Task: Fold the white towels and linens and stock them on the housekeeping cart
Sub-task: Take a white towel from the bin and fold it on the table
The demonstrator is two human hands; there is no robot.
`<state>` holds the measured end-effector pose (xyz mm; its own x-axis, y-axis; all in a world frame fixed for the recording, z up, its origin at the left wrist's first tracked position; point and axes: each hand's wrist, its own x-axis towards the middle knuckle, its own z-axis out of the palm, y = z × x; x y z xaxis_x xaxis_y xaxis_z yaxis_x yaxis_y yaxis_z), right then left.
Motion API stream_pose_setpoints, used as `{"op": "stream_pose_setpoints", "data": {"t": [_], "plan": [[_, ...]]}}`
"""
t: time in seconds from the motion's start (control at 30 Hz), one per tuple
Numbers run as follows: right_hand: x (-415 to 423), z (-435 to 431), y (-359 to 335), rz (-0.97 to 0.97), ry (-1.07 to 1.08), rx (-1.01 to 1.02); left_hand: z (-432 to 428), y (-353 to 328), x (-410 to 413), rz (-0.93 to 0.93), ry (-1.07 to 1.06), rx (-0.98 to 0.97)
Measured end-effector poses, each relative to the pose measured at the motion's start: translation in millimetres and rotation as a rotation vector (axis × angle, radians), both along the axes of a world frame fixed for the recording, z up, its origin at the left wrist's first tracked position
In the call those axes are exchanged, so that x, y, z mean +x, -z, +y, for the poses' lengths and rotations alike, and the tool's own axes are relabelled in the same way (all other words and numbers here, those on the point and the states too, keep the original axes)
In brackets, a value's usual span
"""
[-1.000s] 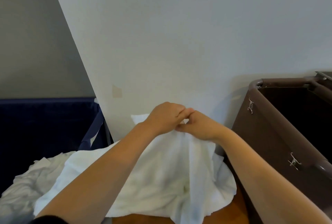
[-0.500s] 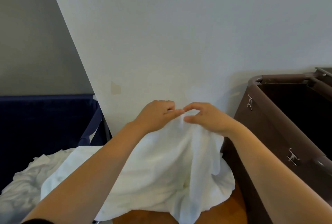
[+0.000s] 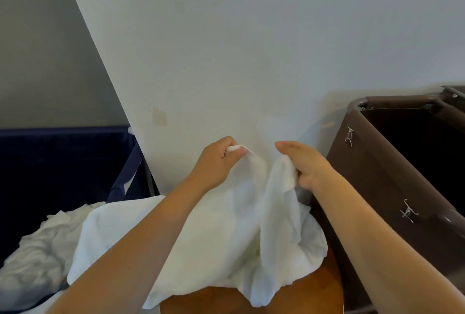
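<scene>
Two walls fill most of the view: a pale white wall (image 3: 251,49) straight ahead and a darker grey wall (image 3: 37,62) at the left. Against the white wall on the right stands a brown fabric bin (image 3: 372,167) on a rounded frame, its dark inside showing nothing I can make out. On the left is a navy hamper (image 3: 63,162), and a heap of crumpled white linens (image 3: 37,258) lies against its near side.

Between the two, a white towel (image 3: 214,238) is held up by its top edge, just in front of the white wall. Its lower part drapes over the far edge and left side of a wooden top (image 3: 314,293), bare only at the near right corner. The towel's left portion touches the crumpled linens.

The left hand (image 3: 216,162) pinches a corner of the towel's top edge between thumb and curled fingers. The right hand (image 3: 305,165), a little apart from it, has its lower fingers curled round a bunched fold of the same towel, with the forefinger lying straighter along the top. Both forearms are bare.

Smallest are two metal clips (image 3: 349,135) (image 3: 407,211) fastened on the brown fabric bin's left wall
</scene>
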<state>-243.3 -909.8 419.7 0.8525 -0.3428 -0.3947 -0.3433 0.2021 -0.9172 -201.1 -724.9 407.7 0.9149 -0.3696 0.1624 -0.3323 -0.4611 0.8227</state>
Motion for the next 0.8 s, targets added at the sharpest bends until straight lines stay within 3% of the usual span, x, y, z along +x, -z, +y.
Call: {"op": "stream_pose_setpoints", "data": {"t": [0.1,0.23,0.3,0.43,0.53,0.63,0.8], "plan": [[-5,17,13,0.059,0.012,0.414,-17,13,-14,-0.016,0.006,0.085],[-11,32,29,-0.074,-0.002,0.499,-25,24,-19,0.038,-0.126,0.053],[-14,34,34,-0.136,-0.053,0.386,-21,26,-16,0.065,-0.203,0.018],[-18,37,37,-0.195,-0.218,-0.423,-14,26,-15,0.109,-0.268,-0.051],[-18,46,37,-0.275,-0.313,-0.779,-14,29,-20,0.158,-0.251,-0.120],[-15,51,40,-0.290,-0.283,-0.801,-17,34,-30,0.229,-0.134,-0.241],[-13,55,46,-0.287,-0.193,-0.603,-12,37,-45,0.397,-0.018,-0.499]]}}
